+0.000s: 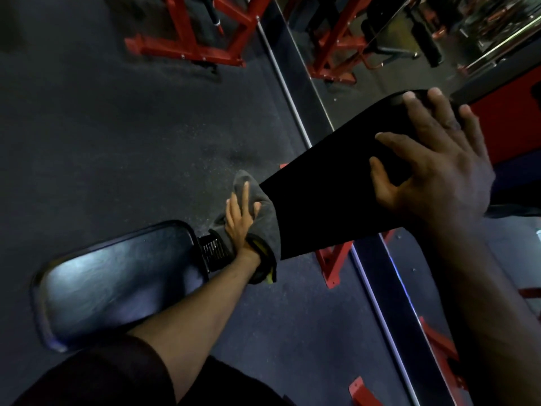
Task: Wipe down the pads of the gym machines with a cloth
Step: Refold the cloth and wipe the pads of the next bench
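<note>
Left hand (240, 219), fingers flat, presses cloth (265, 218) on pad (322, 186).
Pad slants up-right under your spread right hand (433, 162); its surface is too dark to read.

Left hand (241, 219) lies flat, arm outstretched; right hand (433, 168) splayed, seemingly pressing.

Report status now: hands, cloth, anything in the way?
Left hand flat on cloth, pressing lower end of back pad. Right hand rests on upper end. Nothing blocks the pad.

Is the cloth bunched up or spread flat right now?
Bunched: the cloth is crumpled in folds over the lower end of the back pad, with the left hand pressing flat on it.
</note>
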A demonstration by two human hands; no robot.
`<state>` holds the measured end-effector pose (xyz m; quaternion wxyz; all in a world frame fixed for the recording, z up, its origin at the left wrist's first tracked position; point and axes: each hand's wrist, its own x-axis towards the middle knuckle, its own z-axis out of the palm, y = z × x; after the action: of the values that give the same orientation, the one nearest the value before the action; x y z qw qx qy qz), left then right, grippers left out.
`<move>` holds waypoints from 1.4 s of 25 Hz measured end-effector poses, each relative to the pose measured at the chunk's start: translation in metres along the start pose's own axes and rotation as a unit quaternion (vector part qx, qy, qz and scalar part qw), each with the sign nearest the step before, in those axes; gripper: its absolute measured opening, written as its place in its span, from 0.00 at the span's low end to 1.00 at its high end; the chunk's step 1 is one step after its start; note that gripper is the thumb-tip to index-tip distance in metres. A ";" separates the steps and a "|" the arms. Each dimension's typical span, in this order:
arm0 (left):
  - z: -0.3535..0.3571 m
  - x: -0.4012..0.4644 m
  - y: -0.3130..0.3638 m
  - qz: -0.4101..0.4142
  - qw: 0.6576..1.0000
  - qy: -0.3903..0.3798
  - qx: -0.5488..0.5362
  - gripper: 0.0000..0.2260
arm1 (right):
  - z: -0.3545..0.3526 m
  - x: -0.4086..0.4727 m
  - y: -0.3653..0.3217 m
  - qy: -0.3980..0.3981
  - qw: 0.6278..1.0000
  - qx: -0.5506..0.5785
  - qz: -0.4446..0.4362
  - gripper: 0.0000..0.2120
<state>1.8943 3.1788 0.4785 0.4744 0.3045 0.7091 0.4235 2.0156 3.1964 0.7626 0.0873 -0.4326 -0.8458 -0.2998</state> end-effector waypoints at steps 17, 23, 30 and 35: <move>-0.016 -0.027 0.313 0.767 0.594 -0.136 0.200 0.23 | -0.004 0.000 0.001 0.361 0.857 0.237 0.281 0.14; -0.030 -0.031 0.301 0.202 0.902 -0.339 -0.176 0.14 | -0.001 0.002 -0.005 0.293 0.895 0.200 0.270 0.15; -0.021 -0.017 0.261 0.475 0.868 -0.144 -0.035 0.16 | 0.012 0.005 -0.010 0.218 0.955 0.031 0.196 0.13; -0.003 0.022 0.231 0.441 0.889 -0.086 0.082 0.11 | 0.012 0.006 -0.011 0.182 0.965 -0.006 0.188 0.16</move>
<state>1.8902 3.3012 0.6760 0.2709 0.6591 0.4905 0.5015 2.0044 3.2023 0.7506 0.2915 -0.5222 -0.7175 -0.3570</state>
